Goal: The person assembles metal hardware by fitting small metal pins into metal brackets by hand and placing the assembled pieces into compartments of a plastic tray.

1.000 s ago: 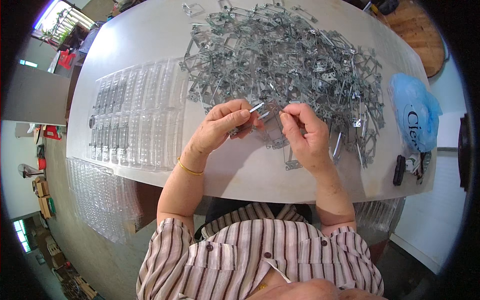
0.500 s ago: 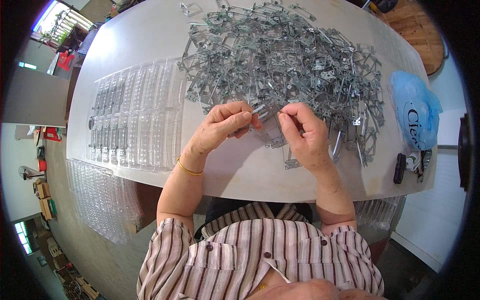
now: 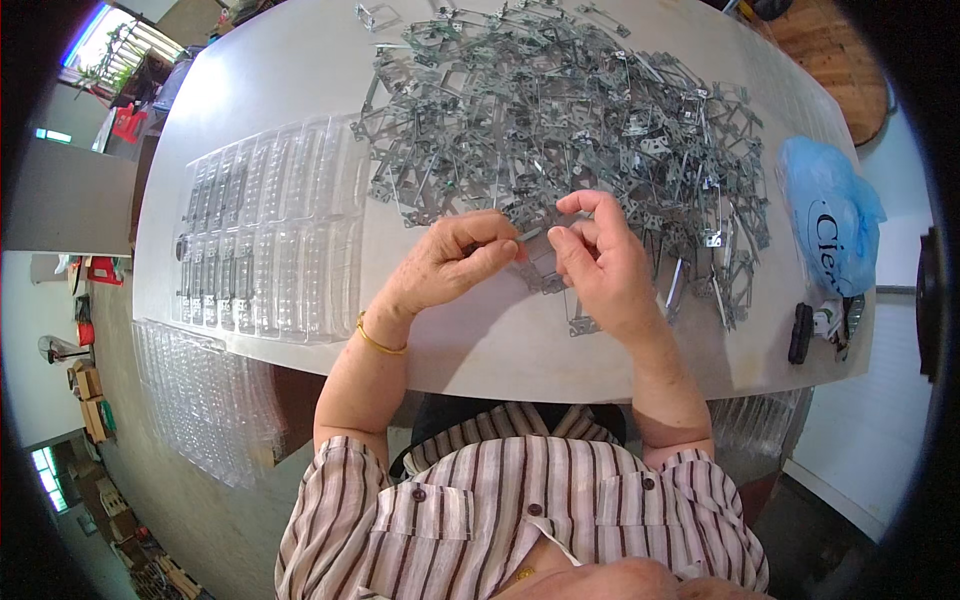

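My left hand (image 3: 452, 262) is closed, thumb against curled fingers, at the near edge of a large heap of thin metal brackets (image 3: 560, 110). A sliver of a metal bracket (image 3: 527, 236) pokes out past its fingertips; the rest is hidden by the hand. Just to the right, my right hand (image 3: 608, 268) has its index finger lifted away from the thumb, and no part shows between them. Below and between the hands, a few loose brackets (image 3: 582, 326) lie on the pale table.
Clear plastic trays (image 3: 300, 230) lie at the left, with metal parts in several slots. More stacked trays (image 3: 205, 400) stand below the table's left edge. At the right are a blue plastic bag (image 3: 825, 200) and a small black object (image 3: 799, 336).
My right thumb and index finger have spread apart. My left hand has tilted slightly, and less of the metal pieces at its fingertips shows now.
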`<state>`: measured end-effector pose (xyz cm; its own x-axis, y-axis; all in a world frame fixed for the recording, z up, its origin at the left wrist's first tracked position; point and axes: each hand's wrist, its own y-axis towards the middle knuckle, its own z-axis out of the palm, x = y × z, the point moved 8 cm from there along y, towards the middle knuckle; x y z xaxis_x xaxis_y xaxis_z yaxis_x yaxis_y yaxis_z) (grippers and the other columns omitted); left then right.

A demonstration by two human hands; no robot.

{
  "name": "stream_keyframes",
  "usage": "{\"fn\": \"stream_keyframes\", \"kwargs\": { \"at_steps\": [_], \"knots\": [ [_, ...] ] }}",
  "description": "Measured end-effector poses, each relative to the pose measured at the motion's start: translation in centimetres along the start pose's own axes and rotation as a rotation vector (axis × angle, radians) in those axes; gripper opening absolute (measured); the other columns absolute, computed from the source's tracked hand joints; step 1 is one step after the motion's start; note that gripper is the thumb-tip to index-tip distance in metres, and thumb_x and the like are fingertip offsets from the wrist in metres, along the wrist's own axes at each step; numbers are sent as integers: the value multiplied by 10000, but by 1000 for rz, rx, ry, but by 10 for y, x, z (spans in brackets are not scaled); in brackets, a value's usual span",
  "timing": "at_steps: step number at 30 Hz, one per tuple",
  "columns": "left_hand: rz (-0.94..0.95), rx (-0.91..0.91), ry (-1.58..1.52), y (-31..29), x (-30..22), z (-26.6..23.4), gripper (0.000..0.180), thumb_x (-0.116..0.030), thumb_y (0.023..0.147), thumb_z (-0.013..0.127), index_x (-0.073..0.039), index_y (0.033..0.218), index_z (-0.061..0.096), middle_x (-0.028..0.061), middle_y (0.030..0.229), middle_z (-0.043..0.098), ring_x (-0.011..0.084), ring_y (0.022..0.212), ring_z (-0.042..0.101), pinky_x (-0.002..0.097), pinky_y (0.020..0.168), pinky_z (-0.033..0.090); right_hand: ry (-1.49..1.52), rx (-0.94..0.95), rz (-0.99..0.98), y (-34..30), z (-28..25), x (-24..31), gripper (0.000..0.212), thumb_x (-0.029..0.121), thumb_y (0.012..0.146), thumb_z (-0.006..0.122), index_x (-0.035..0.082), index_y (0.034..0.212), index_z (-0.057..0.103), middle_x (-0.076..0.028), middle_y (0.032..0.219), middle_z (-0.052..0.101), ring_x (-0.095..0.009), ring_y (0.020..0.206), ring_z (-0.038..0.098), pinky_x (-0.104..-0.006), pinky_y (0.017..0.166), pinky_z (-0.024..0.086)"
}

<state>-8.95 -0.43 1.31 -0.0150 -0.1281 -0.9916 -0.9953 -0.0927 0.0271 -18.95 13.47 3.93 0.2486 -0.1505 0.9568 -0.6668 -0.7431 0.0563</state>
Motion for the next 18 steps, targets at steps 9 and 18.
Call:
{"fn": "stream_keyframes", "kwargs": {
  "at_steps": [9, 18],
  "knots": [
    [3, 84, -57, -1, -4, 5, 176, -128, 967, 604, 23, 896, 663, 55, 898, 653, 145, 858, 592, 315, 775, 466, 543, 284, 329, 0, 13, -18, 258, 254, 1053, 570, -1, 1061, 604, 28, 610, 530, -48, 476, 482, -209, 446, 400],
    [57, 150, -270, -3, -10, 17, 215, -142, 957, 594, 22, 836, 662, 116, 889, 687, 169, 780, 587, 297, 700, 460, 610, 43, 260, 5, -9, -26, 196, 246, 1033, 601, 65, 969, 642, 55, 596, 513, -21, 456, 455, -199, 400, 348]
  ]
}}
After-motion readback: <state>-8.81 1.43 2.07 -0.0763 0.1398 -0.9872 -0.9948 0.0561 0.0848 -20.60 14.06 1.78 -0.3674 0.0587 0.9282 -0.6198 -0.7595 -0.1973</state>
